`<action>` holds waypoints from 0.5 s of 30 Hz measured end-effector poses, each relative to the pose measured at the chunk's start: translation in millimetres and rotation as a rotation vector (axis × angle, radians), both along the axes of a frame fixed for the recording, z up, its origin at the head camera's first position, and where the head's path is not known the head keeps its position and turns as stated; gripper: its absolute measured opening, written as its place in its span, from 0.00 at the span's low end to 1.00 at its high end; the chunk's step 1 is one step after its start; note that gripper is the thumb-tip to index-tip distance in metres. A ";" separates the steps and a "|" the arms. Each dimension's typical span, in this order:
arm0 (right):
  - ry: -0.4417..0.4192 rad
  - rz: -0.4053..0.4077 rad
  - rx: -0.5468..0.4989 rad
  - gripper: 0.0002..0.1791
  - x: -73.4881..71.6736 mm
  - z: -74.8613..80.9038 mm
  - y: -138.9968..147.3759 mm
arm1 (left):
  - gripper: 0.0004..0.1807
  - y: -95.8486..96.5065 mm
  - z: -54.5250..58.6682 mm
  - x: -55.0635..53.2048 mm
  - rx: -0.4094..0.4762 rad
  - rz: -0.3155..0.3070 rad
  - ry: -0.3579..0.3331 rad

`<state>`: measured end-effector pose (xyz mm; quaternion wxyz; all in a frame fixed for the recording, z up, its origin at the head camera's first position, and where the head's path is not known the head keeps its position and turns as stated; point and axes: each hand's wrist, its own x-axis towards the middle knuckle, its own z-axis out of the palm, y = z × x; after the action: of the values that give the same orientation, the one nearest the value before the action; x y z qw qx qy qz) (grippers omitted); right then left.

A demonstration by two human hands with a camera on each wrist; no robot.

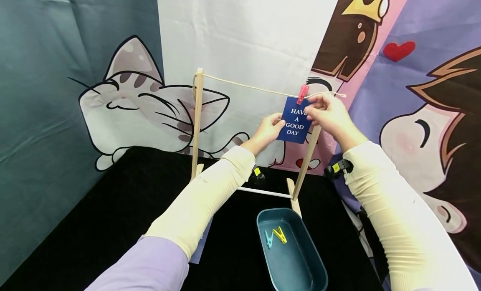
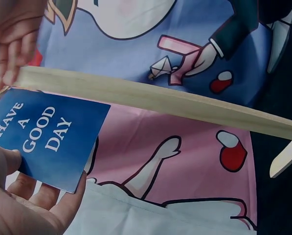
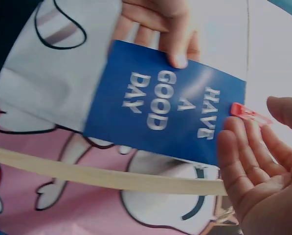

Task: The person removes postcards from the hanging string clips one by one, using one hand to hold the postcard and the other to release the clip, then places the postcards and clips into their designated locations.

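Note:
A blue card [image 1: 294,120] printed "HAVE A GOOD DAY" hangs from a string [image 1: 244,85], with a red clothespin [image 1: 302,94] at its top edge. My left hand [image 1: 266,132] pinches the card's left edge, thumb on the printed face and fingers behind, as the left wrist view shows. Beside the card's upper right corner is my right hand [image 1: 330,115]. In the right wrist view its fingers are loosely bent, the thumb stands apart, and nothing is between them; the fingertips are close to the clothespin [image 3: 241,110].
Two wooden posts, a left post [image 1: 197,124] and a right post [image 1: 307,161], carry the string; a white bar [image 1: 264,192] runs low between them. On the black tabletop [image 1: 124,224], a teal tray [image 1: 319,266] holds a blue clothespin [image 1: 269,239] and a yellow clothespin [image 1: 279,235]. Another card [image 1: 201,249] lies partly under my left arm.

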<state>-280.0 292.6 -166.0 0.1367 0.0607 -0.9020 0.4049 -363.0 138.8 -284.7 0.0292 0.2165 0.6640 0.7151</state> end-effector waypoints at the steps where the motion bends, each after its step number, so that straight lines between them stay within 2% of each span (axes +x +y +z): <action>1: 0.011 -0.023 -0.017 0.23 -2.1 5.4 -1.6 | 0.16 -0.2 -0.1 0.6 -0.003 -0.007 -0.004; 4: 0.017 -0.076 -0.051 0.26 -9.1 20.5 -6.9 | 0.16 -0.5 -1.0 0.3 -0.006 -0.031 -0.019; 7: -0.020 -0.096 -0.089 0.30 -18.2 33.1 -11.7 | 0.17 -1.1 -2.0 -2.3 -0.016 -0.033 -0.019; 11: -0.081 -0.075 -0.141 0.35 -29.3 42.5 -15.0 | 0.17 -2.7 -2.0 -3.6 -0.026 -0.026 -0.013; 15: -0.164 -0.051 -0.165 0.40 -34.4 44.0 -14.1 | 0.17 -3.8 -0.7 -1.2 -0.019 -0.035 -0.009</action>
<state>-314.4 278.5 -121.9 0.0775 -0.0070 -0.8750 0.4779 -364.2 135.1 -285.4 0.0468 0.2245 0.6666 0.7093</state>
